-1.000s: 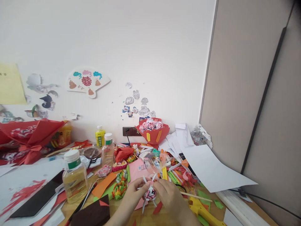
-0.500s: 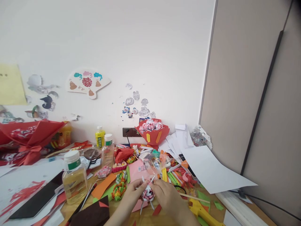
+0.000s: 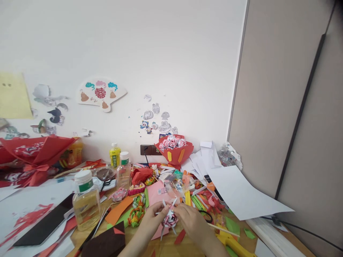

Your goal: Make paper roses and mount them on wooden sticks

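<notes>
The white wall [image 3: 187,53] fills most of what I can see, with a wooden surface [image 3: 171,248] crowded with paper below it. On the right a smooth white sheet [image 3: 246,198] slopes down, stiff and slightly curved, where it was half a second ago. Far left stands a bouquet in crisp red wrapping [image 3: 55,153]; a smaller red cone of pink-and-white blooms [image 3: 173,153] sits far in the middle. Nearer on the left is a clear, squarish jar [image 3: 87,210] of pale yellow liquid.

At the near middle, the left hand [image 3: 154,216] and right hand [image 3: 189,219] are about where they were, with fingers clamped on a paper flower [image 3: 170,220] from either side. To their right, the yellow plastic tool [image 3: 233,246] has slid a little nearer than before, and so has the thin wooden stick [image 3: 223,230] beside it. The flower hangs just above the surface, small and roundish, woven from folded white, pink and dark strips. Narrow white ends poke out at its far and near sides; the finer folds are too small to make out.
</notes>
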`<state>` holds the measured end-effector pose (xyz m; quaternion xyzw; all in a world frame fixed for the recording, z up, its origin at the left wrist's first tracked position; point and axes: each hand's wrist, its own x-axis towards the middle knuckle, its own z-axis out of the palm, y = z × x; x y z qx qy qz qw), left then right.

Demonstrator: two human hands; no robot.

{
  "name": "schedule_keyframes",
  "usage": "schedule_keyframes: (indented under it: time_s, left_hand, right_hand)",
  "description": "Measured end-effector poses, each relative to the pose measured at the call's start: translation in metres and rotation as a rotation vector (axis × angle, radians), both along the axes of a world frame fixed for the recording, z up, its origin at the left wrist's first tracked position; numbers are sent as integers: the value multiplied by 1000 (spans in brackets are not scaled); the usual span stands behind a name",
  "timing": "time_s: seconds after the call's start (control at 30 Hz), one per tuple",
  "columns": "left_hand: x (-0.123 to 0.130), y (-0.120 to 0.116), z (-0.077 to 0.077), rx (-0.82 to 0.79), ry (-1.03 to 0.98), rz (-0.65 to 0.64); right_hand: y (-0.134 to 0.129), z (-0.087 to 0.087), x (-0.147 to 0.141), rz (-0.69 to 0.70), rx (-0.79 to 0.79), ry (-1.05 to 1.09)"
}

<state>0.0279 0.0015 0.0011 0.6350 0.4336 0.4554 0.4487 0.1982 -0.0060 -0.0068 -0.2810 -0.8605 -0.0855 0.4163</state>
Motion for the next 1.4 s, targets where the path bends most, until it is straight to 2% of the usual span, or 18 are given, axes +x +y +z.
schedule_keyframes:
  time_s: [0.2,0.4,0.6,0.77,1.4]
  left_hand:
    - [0,-6,10,27,30,2]
    - [2,-10,15,57,32,-35]
    - [3,-11,15,74,56,17]
    - [3,-12,16,81,63,30]
    - [2,-11,17,89,0,25]
  right_hand:
    - [1,3,1,60,-97,85]
    - [0,5,2,57,-202,119]
    - [-1,4,-1,-70,-53,92]
    - [-2,3,-1,-137,6,88]
    - [-3,1,-1,-103,68,92]
